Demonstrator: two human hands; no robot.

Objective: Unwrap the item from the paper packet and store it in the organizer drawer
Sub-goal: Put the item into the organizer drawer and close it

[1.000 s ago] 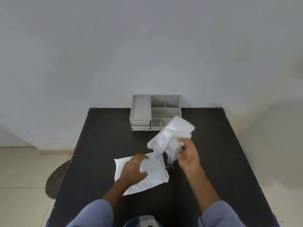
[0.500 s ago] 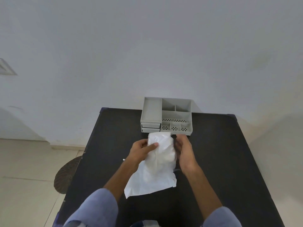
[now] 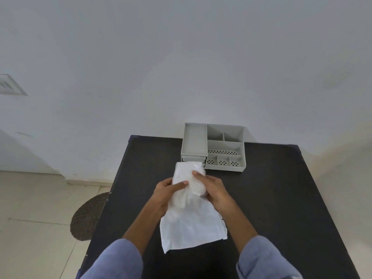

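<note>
Both hands are up and busy here: the left hand (image 3: 168, 191) clamps the near-left side of the white bundle (image 3: 189, 183), thumb laid across its front, while the right hand (image 3: 212, 189) grips the right side with fingers curled over the top, so both are closed on it. Nearest to us, the flat paper packet (image 3: 191, 228) lies on the black table (image 3: 281, 198), its far end tucked under the hands and touching the bundle. What sits inside that soft white wrap, I can't tell; it looks translucent and crumpled. By my reading, the item is out of the packet and is being gathered or folded for storing. Further back, just beyond the bundle's far edge, stands the grey organizer (image 3: 214, 147), against the wall, with its drawer (image 3: 193, 158) on the left side looking closed. The next move, I'd say, needs one hand freed to pull that drawer out while the other keeps the bundle compact
</note>
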